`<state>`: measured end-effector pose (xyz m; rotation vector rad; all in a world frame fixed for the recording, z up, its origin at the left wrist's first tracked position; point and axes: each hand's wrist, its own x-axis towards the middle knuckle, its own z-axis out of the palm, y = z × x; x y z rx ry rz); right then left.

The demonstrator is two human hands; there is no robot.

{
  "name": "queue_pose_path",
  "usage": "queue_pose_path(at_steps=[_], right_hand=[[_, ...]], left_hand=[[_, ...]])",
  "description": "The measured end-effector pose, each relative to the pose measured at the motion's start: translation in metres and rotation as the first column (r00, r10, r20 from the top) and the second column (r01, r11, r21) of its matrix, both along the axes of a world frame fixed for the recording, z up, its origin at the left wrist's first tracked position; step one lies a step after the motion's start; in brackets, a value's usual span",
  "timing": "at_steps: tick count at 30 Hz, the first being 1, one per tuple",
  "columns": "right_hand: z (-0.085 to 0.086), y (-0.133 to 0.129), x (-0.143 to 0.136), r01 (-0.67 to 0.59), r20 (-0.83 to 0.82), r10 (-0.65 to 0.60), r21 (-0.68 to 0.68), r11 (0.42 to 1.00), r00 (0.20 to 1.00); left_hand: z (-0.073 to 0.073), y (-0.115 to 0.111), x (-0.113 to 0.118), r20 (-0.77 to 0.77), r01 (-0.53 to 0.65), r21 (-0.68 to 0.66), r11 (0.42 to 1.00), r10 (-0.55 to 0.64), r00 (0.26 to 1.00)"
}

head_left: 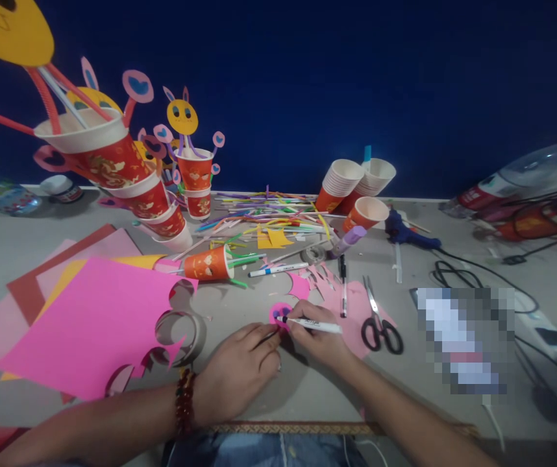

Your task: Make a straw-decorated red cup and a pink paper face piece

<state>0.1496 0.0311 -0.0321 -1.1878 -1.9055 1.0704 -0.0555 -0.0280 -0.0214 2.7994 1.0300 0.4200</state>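
My right hand grips a white marker with its dark tip on a small pink paper circle. Blue-purple marks show on that circle, which lies on the table. From the other side, the curled fingers of my left hand hold the circle's lower edge; my left thumb is hidden. Right of my right hand lie pink paper scraps, a black pen and scissors with black handles. A capped blue-and-white marker rests just beyond the circle.
Paper-cup figures with yellow faces stand at the left. Coloured sheets and a tape roll lie beside my left arm. Straws, stacked cups, a blue glue gun and its cable are farther back; bottles stand right.
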Motion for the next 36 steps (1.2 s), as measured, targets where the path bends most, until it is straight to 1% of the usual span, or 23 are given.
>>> queue_pose_path(at_steps=[4,8,18,26,32,36], right_hand=[[0.0000,-0.0002,-0.0002,0.000,-0.007,0.000,0.008,1.000,1.000],[-0.0004,0.0001,-0.0006,0.003,-0.032,-0.001,0.047,0.999,0.999],[0.0025,-0.0002,-0.0007,0.018,-0.046,-0.016,0.043,0.999,0.999],[-0.0011,0.0001,-0.0010,0.012,-0.030,-0.010,0.066,0.998,1.000],[-0.0021,0.0006,-0.0004,0.002,-0.019,-0.001,0.065,0.998,1.000],[-0.0007,0.0005,-0.0007,0.003,-0.006,-0.002,0.065,0.998,1.000]], left_hand=[[-0.0041,-0.0005,-0.0009,0.000,-0.004,0.007,1.000,0.004,1.000],[-0.0069,-0.0007,-0.0017,0.011,0.004,0.019,1.000,-0.004,1.000],[-0.0020,-0.0002,-0.0016,0.016,0.001,0.051,0.999,-0.002,1.000],[-0.0014,0.0007,-0.0011,0.009,0.006,0.038,0.999,-0.007,1.000],[-0.0030,0.0006,-0.0009,0.011,0.001,0.056,0.998,-0.002,1.000],[-0.0052,-0.0008,-0.0013,0.014,-0.004,0.046,0.999,0.003,1.000]])
